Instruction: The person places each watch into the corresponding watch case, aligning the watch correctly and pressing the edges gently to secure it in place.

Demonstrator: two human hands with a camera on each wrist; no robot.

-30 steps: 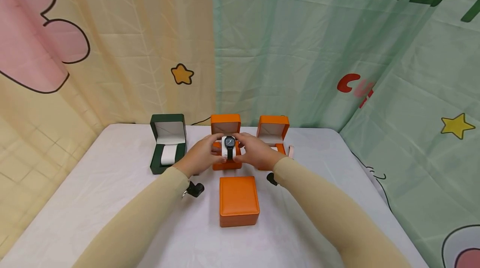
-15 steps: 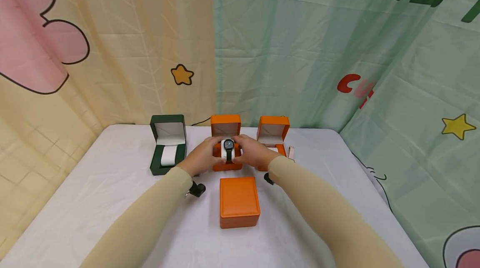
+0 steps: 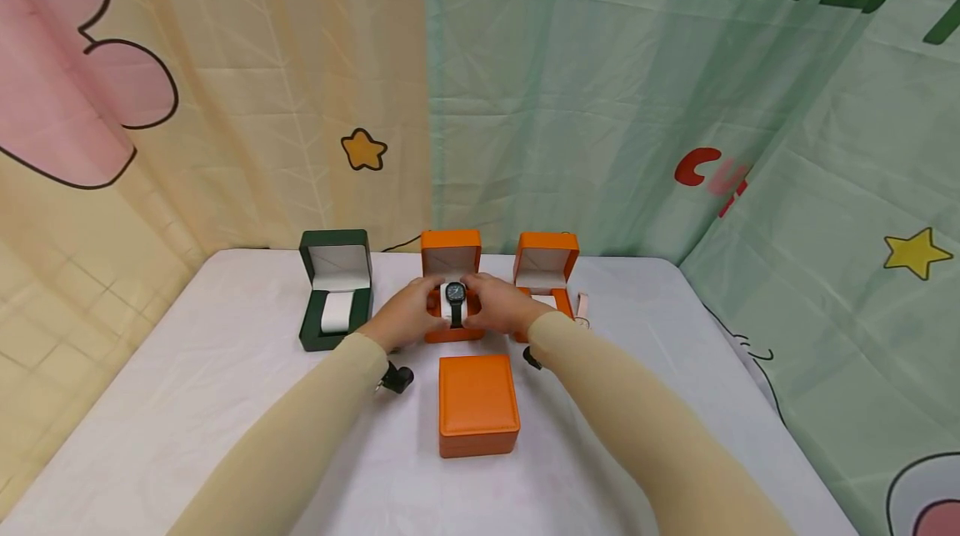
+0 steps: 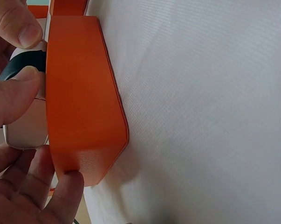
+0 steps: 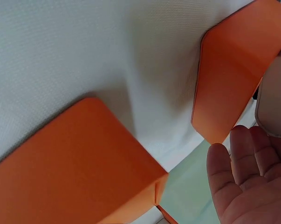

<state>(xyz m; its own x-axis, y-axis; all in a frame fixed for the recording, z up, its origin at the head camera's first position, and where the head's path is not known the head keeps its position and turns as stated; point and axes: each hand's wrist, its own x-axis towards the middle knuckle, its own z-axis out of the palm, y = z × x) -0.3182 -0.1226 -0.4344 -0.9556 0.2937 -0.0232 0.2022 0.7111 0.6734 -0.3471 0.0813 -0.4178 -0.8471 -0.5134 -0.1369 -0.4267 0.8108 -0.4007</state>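
Observation:
A black wristwatch (image 3: 455,293) is wrapped round a white watch cushion (image 4: 26,122) at the middle open orange watch box (image 4: 82,88). My left hand (image 3: 407,311) holds the cushion from the left, its thumb touching the black strap (image 4: 27,61) in the left wrist view. From the other side my right hand (image 3: 498,304) grips the same cushion, thumb beside the strap. In the right wrist view several fingers (image 5: 243,151) of my right hand reach along the cushion's end. The cushion sits at least partly inside the box; its underside is hidden.
An open green watch box (image 3: 335,290) with a white cushion stands left. Another open orange box (image 3: 546,259) stands right, with a pink-strapped watch (image 3: 582,307) beside it. A closed orange box (image 3: 478,404) lies in front on the white-covered table (image 3: 390,469). Curtains hang behind.
Both hands and the watch on its cushion have shifted slightly lower and toward the left at the middle box. The boxes have stayed where they were.

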